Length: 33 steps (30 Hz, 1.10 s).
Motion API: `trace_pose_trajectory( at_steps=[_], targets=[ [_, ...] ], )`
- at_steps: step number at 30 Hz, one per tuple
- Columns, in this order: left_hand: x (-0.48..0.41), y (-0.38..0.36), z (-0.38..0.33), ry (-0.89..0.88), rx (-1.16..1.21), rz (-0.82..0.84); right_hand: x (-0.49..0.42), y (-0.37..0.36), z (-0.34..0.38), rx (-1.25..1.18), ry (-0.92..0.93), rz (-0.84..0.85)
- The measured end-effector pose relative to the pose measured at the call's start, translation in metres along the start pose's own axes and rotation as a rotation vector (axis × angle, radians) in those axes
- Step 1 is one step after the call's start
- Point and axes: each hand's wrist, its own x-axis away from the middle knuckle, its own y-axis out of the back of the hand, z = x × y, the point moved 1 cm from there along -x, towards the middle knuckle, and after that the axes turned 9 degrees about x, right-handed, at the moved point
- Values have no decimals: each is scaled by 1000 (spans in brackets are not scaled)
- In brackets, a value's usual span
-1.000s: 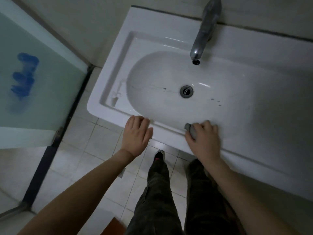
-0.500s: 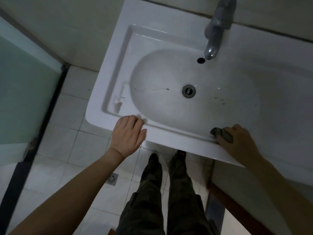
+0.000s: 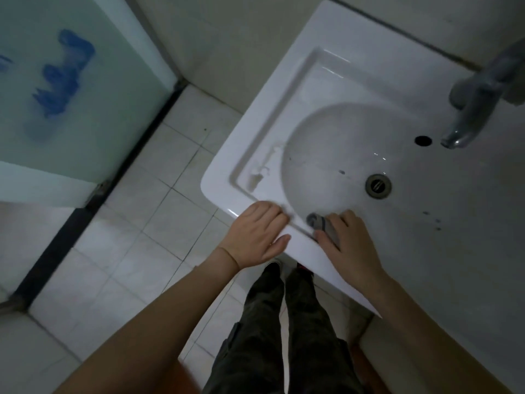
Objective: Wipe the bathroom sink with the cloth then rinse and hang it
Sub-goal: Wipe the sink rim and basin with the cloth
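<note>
Tap (image 3: 471, 115) cut off at frame edge. Cloth (image 3: 322, 225) mostly hidden under right hand (image 3: 350, 247), which grips it on the sink (image 3: 220, 189) front rim. Left hand (image 3: 255, 236) lies flat and relaxed beside it.

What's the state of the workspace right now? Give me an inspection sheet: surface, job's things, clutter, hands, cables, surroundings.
Surface: white sink; dark specks in the basin to the right of the drain; pale residue on the left ledge.
Job's things: grey cloth bunched at the basin's near edge; faucet at far right, no water seen running.
Clutter: nothing seen.
Hands: left hand rests flat on the near rim; right hand holds the cloth against the sink.
Cables: nothing seen.
Surroundings: tiled floor; frosted glass panel with blue marks on the left.
</note>
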Motion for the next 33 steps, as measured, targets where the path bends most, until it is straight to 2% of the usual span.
trace_pose_trajectory(
  at_steps=[8, 11, 17, 20, 23, 26, 28, 30, 33],
  targets=[
    [3, 14, 9, 57, -18, 143, 18, -1, -7, 69, -184, -56],
    [8, 21, 25, 47, -25, 127, 13, -3, 2, 102, -195, -80],
    [14, 33, 70, -218, -53, 183, -39, -21, 67, 135, -199, -184],
    [16, 31, 76, -283, -32, 206, -60, -29, 94, 118, -257, -229],
    [18, 32, 79, -308, -25, 197, -43, -28, 81, 207, -237, -208],
    [19, 35, 75, -269, 12, 192, -14, -16, 46, 265, -340, -134],
    [19, 36, 72, -253, 18, 183, -8, -10, 34, 254, -410, -99],
    [19, 36, 70, -251, 16, 187, -20, -12, 42, 233, -392, -104],
    [20, 34, 71, -254, -14, 166, -56, -21, 73, 6, -346, -137]
  ],
)
